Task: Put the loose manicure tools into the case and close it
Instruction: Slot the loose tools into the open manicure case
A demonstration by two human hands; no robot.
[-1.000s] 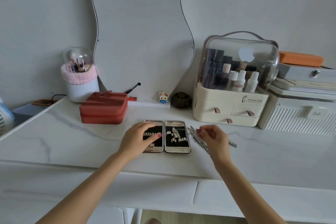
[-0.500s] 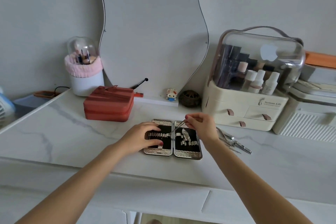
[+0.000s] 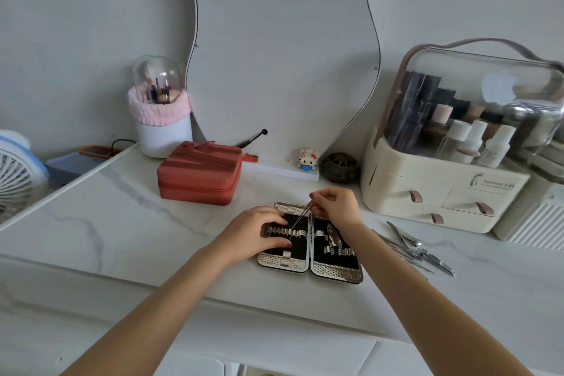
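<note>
The manicure case (image 3: 335,272) lies open flat on the marble counter, two silver-rimmed halves with black lining and metal holder loops. My left hand (image 3: 259,232) rests on the left half, its fingers spread over the loops. My right hand (image 3: 334,207) hovers over the hinge and pinches a thin metal tool (image 3: 300,217); the tool's tip points down at the loops of the left half. One tool (image 3: 334,233) sits in the right half. Several loose metal tools (image 3: 418,249) lie on the counter to the right of the case.
A red zipped case (image 3: 198,174) stands behind left. A cream cosmetics organiser (image 3: 442,192) with a clear lid is at the back right, a white ribbed box (image 3: 531,223) beside it. A wavy mirror (image 3: 283,49), a brush holder (image 3: 161,119), a small figure (image 3: 307,158) and a fan (image 3: 15,174) ring the counter.
My right hand lifted a thin tool from the loose pile and carried it left over the case; its tip now points into the left half. My left hand stayed on the case.
</note>
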